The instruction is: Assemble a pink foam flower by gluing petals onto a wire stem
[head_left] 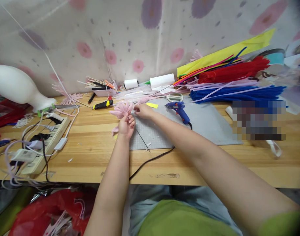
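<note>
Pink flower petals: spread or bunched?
Spread. The flower has loops fanning outward above the left hand, which grips it; the right hand touches its edge.

One pink fuzzy pipe-cleaner flower (121,109), one blue plastic hot-glue gun (178,109), one pair of pale-handled steel scissors (173,97), one grey rectangular cutting mat (209,126) — and two white cylindrical rolls: a larger roll (162,80), a smaller roll (130,84).
</note>
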{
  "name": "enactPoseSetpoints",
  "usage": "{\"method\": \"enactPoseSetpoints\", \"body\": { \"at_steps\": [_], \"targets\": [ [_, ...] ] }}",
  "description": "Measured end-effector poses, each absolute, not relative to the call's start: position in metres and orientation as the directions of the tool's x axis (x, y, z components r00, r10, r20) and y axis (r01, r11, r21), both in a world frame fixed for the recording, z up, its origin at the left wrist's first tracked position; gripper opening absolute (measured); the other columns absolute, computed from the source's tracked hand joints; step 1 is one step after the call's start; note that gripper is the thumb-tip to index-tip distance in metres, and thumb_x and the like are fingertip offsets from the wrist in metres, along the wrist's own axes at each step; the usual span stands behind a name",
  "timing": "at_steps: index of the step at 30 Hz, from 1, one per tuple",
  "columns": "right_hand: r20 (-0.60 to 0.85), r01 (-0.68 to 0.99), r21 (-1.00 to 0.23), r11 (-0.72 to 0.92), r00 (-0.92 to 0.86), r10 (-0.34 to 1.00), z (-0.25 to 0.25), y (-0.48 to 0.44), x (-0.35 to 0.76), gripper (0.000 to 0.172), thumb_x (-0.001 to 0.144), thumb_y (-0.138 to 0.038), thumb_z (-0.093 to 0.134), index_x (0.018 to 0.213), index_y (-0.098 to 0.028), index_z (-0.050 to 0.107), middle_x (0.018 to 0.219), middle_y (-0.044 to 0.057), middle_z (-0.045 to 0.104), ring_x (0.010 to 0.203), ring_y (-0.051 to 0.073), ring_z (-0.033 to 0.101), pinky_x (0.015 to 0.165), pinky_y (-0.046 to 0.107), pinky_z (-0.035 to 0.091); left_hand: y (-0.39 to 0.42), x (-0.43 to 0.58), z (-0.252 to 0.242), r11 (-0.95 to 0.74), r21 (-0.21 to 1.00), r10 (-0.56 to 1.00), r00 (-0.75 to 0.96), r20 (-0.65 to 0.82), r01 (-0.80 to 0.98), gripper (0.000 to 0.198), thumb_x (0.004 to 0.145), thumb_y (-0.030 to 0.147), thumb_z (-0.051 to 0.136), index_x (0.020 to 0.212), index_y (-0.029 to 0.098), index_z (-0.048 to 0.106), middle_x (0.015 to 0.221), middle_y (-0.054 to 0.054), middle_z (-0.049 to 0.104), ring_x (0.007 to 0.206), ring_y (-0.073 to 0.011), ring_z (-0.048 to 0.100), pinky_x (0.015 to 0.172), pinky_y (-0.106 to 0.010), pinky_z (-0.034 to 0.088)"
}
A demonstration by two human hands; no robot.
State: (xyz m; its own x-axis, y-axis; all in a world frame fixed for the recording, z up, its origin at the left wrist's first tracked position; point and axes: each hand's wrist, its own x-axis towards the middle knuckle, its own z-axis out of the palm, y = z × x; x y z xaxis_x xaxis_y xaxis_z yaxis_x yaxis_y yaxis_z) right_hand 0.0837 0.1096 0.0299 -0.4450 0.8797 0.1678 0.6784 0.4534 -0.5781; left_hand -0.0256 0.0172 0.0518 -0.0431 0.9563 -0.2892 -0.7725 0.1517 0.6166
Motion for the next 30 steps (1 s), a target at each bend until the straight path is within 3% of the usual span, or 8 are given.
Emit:
{"method": "enactPoseSetpoints", "body": {
  "at_steps": [4,8,14,20,24,30],
  "targets": [
    [0.270,0.561,-0.748,0.355,-0.230,0.935,0.030,0.099,0.098,0.010,0.076,-0.020,0.056,0.082,-0.018,0.063,0.082,0.002,0.066,0.075,0.015,0.058,0.072,0.026,0.043,0.017,-0.020,0.047,0.136,0.729,0.959,-0.095,-0.266,-0.671,0.009,0.087,0.009,0.047,0.081,0.015,0.051,0.057,0.005,0.038,0.042,-0.0020,0.032,0.035,-0.011,0.019],
    [0.300,0.341,-0.891,0.299,-0.053,0.953,0.034,0.074,0.128,0.011,0.071,-0.028,0.059,0.076,-0.020,0.052,0.074,-0.002,0.058,0.067,0.012,0.053,0.068,0.026,0.043,0.019,-0.010,0.038,0.154,0.828,0.964,-0.102,-0.245,-0.539,0.007,0.084,0.010,0.053,0.085,0.017,0.050,0.059,0.005,0.045,0.045,-0.0036,0.039,0.037,-0.011,0.022],
    [0.266,0.378,-0.905,0.193,0.150,0.952,0.038,0.051,0.158,0.009,0.072,-0.026,0.052,0.076,-0.023,0.045,0.074,-0.002,0.054,0.069,0.014,0.050,0.072,0.029,0.043,0.022,-0.009,0.030,0.111,0.845,0.969,-0.131,-0.209,-0.523,0.007,0.083,0.014,0.057,0.086,0.016,0.051,0.059,0.004,0.050,0.046,-0.0041,0.043,0.036,-0.012,0.021],
    [0.325,0.321,-0.899,0.297,0.036,0.945,0.046,0.050,0.150,0.025,0.065,-0.018,0.055,0.088,-0.023,0.047,0.075,-0.004,0.052,0.068,0.013,0.050,0.072,0.029,0.045,0.019,-0.015,0.029,0.106,0.839,0.957,-0.176,-0.232,-0.534,0.006,0.086,0.015,0.053,0.082,0.015,0.050,0.063,0.000,0.059,0.047,-0.0049,0.050,0.036,-0.012,0.022],
    [0.341,0.043,-0.935,0.352,-0.159,0.926,0.039,0.048,0.152,0.033,0.063,-0.025,0.059,0.093,-0.023,0.047,0.079,-0.003,0.052,0.070,0.013,0.053,0.068,0.029,0.048,0.015,-0.011,0.033,0.162,0.827,0.954,-0.129,-0.271,-0.538,0.013,0.089,0.025,0.052,0.085,0.013,0.054,0.061,-0.001,0.060,0.043,-0.0046,0.047,0.034,-0.013,0.021],
    [0.279,-0.234,-0.947,0.218,-0.269,0.922,0.026,0.047,0.157,0.040,0.059,-0.036,0.068,0.091,-0.023,0.048,0.085,-0.001,0.057,0.080,0.015,0.057,0.078,0.033,0.051,0.008,-0.003,0.037,0.232,0.867,0.958,-0.050,-0.282,-0.442,0.022,0.077,0.026,0.069,0.089,0.013,0.056,0.066,0.000,0.061,0.045,-0.0041,0.050,0.034,-0.012,0.023]
  ]
}}
